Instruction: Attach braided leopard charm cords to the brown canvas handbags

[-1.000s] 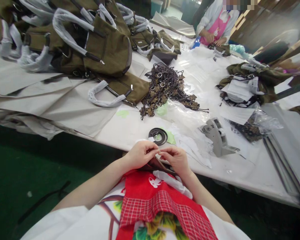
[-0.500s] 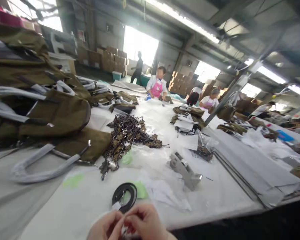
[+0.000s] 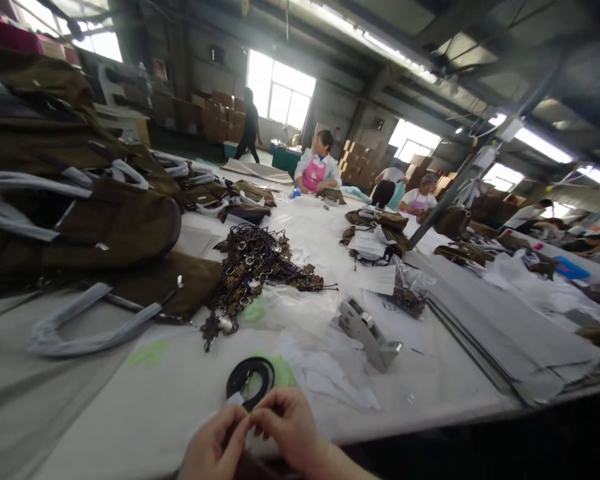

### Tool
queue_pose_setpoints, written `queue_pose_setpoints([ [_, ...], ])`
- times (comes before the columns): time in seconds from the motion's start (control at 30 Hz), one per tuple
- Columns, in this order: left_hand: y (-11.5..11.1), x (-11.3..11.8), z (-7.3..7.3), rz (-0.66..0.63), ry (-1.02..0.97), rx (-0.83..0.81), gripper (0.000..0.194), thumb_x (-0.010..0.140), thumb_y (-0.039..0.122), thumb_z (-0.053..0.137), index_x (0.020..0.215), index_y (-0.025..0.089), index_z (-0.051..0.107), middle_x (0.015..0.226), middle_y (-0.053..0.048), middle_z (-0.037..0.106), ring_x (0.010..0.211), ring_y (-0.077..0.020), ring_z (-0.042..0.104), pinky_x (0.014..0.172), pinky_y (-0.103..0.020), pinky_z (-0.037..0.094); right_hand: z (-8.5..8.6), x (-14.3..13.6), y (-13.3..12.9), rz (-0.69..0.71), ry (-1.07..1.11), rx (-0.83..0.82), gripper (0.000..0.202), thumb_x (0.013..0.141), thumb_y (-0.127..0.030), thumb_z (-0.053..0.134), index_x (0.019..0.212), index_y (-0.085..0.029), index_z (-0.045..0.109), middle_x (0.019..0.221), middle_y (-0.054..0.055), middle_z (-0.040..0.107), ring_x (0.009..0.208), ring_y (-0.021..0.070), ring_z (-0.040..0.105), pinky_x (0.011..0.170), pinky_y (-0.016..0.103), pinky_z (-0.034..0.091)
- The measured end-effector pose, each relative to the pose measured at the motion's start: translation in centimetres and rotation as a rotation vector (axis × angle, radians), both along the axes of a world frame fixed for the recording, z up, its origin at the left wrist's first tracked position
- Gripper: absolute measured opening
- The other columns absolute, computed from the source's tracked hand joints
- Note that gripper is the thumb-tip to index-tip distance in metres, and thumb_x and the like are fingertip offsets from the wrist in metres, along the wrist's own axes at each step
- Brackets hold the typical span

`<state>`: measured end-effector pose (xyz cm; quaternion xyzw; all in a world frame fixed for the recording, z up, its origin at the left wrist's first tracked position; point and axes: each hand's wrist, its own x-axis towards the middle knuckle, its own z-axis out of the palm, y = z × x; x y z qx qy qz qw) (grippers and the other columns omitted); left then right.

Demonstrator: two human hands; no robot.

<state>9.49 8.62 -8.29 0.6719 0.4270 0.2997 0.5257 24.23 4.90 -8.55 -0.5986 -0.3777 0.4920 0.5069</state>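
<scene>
At the bottom centre, my left hand [image 3: 219,437] and my right hand [image 3: 291,423] meet with thumbs and fingertips pinched together. Whatever lies between the fingertips is too small to make out. Below them, partly hidden by the hands, is something dark brown. Just beyond the fingers a coiled black strap [image 3: 236,379] lies on the white table [image 3: 130,407], with a small white piece at its near side. Farther off is a heap of dark braided cords [image 3: 255,257] with metal rings and brown patterned pieces.
Olive-brown bags [image 3: 125,220] with wrapped handles are piled at left. A grey metal tape dispenser [image 3: 367,333] stands right of centre, near a clear plastic bag [image 3: 413,287]. Grey sheets [image 3: 500,320] lie at right by a slanted post [image 3: 445,200]. A person in a pink apron [image 3: 314,175] works across the table.
My hands have risen slightly in view, still pinched together; a reddish bit seen beneath the fingers no longer shows. In the background a walking person has moved left.
</scene>
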Motion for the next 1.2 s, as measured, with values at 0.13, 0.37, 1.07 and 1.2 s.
queue_pose_setpoints([
  [0.13,-0.1,0.0,1.2,-0.007,0.021,-0.01,0.033,0.088,0.043,0.049,0.065,0.019,0.056,0.056,0.002,0.052,0.055,-0.014,0.049,0.054,-0.023,0.041,0.7,0.4,-0.7,0.04,-0.102,0.058,0.014,0.076,-0.03,0.07,0.069,-0.018,0.072,0.059,0.0,0.067,0.051,0.0102,0.055,0.051,0.02,0.044],
  [0.37,1.8,-1.4,1.2,-0.067,0.09,-0.022,0.023,0.088,0.036,0.054,0.089,0.018,0.067,0.078,-0.002,0.069,0.063,-0.0137,0.059,0.06,-0.023,0.046,0.4,2.1,-1.1,0.137,-0.215,-0.021,0.024,0.081,-0.041,0.068,0.082,-0.017,0.073,0.069,0.003,0.07,0.058,0.014,0.061,0.058,0.025,0.051],
  [1.07,8.8,0.5,-1.8,-0.011,0.545,-0.056,0.02,0.057,0.032,0.075,0.059,0.018,0.06,0.058,-0.002,0.06,0.063,-0.019,0.056,0.061,-0.028,0.036,-0.5,4.9,-1.0,0.169,-0.767,0.047,0.022,0.089,-0.034,0.057,0.095,-0.018,0.071,0.091,0.008,0.073,0.074,0.0179,0.065,0.072,0.031,0.052],
  [1.2,10.4,-3.0,-1.4,0.153,0.396,-0.097,0.02,0.059,0.029,0.072,0.066,0.019,0.056,0.056,0.004,0.054,0.056,-0.0134,0.048,0.055,-0.025,0.032,0.1,5.8,-1.7,0.162,-0.733,0.041,0.024,0.088,-0.036,0.057,0.093,-0.017,0.071,0.091,0.008,0.073,0.077,0.0188,0.065,0.073,0.032,0.052],
])
